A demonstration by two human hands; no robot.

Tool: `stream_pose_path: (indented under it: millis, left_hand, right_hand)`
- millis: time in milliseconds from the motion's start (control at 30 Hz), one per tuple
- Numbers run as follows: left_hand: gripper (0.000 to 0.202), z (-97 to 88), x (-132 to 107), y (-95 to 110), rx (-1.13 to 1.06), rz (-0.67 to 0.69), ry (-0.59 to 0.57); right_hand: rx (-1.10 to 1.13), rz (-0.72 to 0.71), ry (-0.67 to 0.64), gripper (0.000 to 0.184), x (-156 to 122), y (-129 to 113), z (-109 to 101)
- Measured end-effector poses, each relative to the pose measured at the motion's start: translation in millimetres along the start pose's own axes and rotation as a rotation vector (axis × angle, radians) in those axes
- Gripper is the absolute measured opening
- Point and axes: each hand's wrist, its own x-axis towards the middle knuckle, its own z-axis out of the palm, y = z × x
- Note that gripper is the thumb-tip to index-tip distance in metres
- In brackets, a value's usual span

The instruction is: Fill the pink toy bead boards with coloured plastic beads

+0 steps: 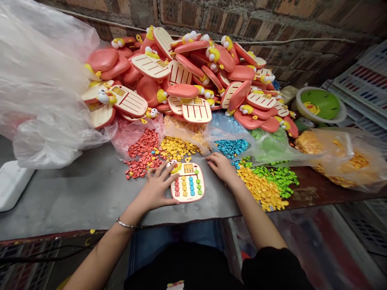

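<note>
A toy board [194, 197] with a cream face, a red rim and a yellow animal head lies on the grey table. Red, yellow, blue and green pieces sit in its slots, and one green piece is near its top right. My left hand [155, 187] grips the board from the left, thumb at the lower edge and fingers by the head. Just right of the board, my right hand [223, 167] has its fingers bent together; whatever is at the fingertips is too small to make out. The blue pieces [232, 148] and yellow pieces [178, 148] lie close beyond it.
Red pieces [143, 153], green pieces [279, 177] and orange-yellow pieces [261, 188] spill across the table. Behind them rises a heap of similar boards [196, 110]. Clear plastic bags [54, 92] stand left; a bowl [340, 110] and a bag of orange pieces [347, 157] are right.
</note>
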Motion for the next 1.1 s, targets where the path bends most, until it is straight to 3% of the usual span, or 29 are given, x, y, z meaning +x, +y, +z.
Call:
stream_pose_path:
  millis: [167, 400, 567, 733, 933, 1100]
  left_hand:
    - [0.080, 0.7, -0.3, -0.2, -0.004, 0.000, 0.001]
    - [0.082, 1.5, -0.1, -0.6, -0.010, 0.006, 0.008]
    - [0.083, 1.7, -0.1, -0.6, -0.010, 0.001, 0.002]
    - [0.081, 2.1, -0.5, -1.4, -0.013, -0.006, -0.004]
    - [0.081, 2.0, 0.3, -1.4, -0.017, 0.000, -0.001]
    - [0.083, 3.8, 0.8, -2.3, -0.024, -0.004, -0.002]
  right_hand:
    - [-0.186, 0.020, -0.004, 0.020, 3.8, 5.5, 10.8]
    - [0.177, -0.113, -0.020, 0.009, -10.0, -27.2, 3.2]
    - [0.203, -0.155, -0.118, 0.013, -17.6, -45.9, 0.0]
    - [0.218, -0.091, -0.035, 0.014, -18.0, -34.3, 0.2]
    - [0.087, -0.207, 0.034, 0.018, -24.0, -9.3, 13.5]
    - [-0.034, -0.185, 0.050, 0.020, -29.7, 2.3, 19.0]
